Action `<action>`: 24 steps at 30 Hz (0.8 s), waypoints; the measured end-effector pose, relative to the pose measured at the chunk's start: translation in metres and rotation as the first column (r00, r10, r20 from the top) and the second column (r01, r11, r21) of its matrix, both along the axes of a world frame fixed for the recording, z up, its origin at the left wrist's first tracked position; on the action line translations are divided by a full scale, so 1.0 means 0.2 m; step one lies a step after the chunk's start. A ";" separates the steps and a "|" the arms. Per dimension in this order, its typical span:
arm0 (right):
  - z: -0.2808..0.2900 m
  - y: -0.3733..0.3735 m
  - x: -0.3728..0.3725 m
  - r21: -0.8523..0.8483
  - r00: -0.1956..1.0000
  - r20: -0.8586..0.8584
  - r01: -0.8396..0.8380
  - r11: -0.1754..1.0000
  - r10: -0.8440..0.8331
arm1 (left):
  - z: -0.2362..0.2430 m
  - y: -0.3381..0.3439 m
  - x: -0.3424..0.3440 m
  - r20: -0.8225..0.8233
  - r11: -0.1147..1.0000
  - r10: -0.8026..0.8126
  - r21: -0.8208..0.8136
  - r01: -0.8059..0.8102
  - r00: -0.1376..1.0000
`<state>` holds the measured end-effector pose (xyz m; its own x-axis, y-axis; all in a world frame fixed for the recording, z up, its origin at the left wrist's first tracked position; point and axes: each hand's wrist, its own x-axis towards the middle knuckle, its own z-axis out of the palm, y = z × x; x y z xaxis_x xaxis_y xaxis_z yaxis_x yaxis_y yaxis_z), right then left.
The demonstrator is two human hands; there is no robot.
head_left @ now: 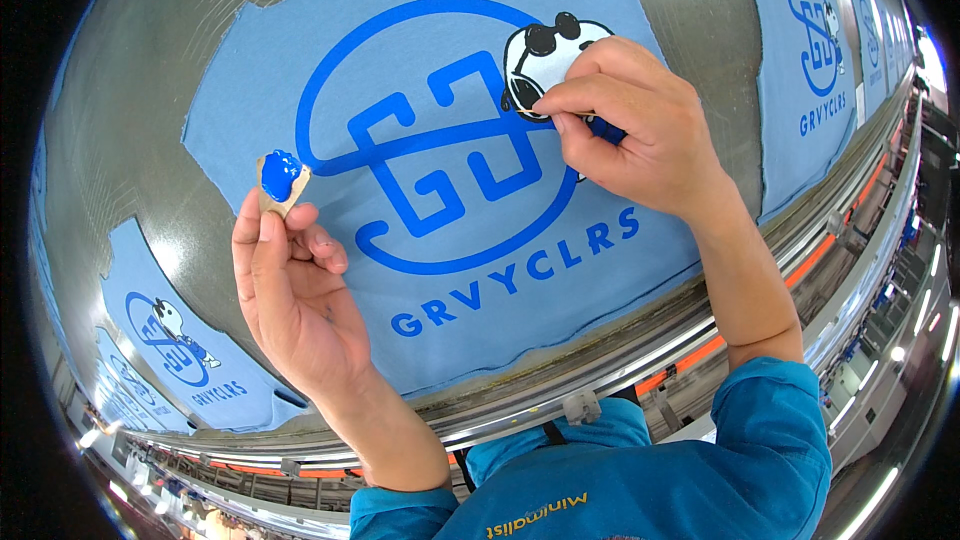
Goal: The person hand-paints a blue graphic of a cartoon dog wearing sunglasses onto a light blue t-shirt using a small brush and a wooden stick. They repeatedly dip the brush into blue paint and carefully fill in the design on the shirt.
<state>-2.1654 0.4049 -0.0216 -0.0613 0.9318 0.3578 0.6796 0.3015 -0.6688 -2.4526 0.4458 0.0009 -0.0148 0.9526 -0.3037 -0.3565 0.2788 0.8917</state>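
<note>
A light blue fabric panel (255, 90) lies flat in front of me, printed with a darker blue round emblem and lettering, plus a black-and-white cartoon dog (548, 68) in sunglasses. Between thumb and fingers, my left hand (305, 315) holds up a small tan scrap (272, 203) carrying a glossy dab of blue paint (281, 174). It is raised at the emblem's left side. Over the dog figure, my right hand (640, 130) pinches a thin pale stick (528, 113), its tip at the lower edge of the dog's head. My right hand hides most of the figure's body.
The panel rests on a long grey table (695, 15). More printed panels of the same blue lie along it to the left (190, 365) and right (800, 50). A metal rail (590, 407) and an orange strip (682, 365) run along the near edge, close to my body.
</note>
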 end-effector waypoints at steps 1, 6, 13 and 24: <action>0.00 0.00 0.00 -0.014 1.000 -0.010 0.007 1.000 -0.007 | 0.00 0.00 0.00 0.005 1.000 -0.002 0.000 0.002 1.000; 0.00 0.00 0.00 -0.018 1.000 -0.007 -0.003 1.000 0.003 | 0.00 0.00 0.01 0.011 1.000 0.001 -0.010 0.000 1.000; 0.02 0.00 0.01 -0.037 1.000 0.001 -0.020 0.999 0.020 | 0.01 0.00 0.00 0.007 1.000 0.001 -0.015 -0.001 1.000; 0.01 0.00 -0.02 -0.038 0.999 -0.018 0.031 0.999 -0.031 | 0.02 0.00 0.01 0.005 0.999 0.013 -0.038 -0.012 1.000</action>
<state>-2.1691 0.4056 -0.0191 -0.0259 0.9458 0.3236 0.6759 0.2551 -0.6915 -2.4504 0.4458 0.0057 -0.0249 0.9402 -0.3397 -0.3652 0.3078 0.8786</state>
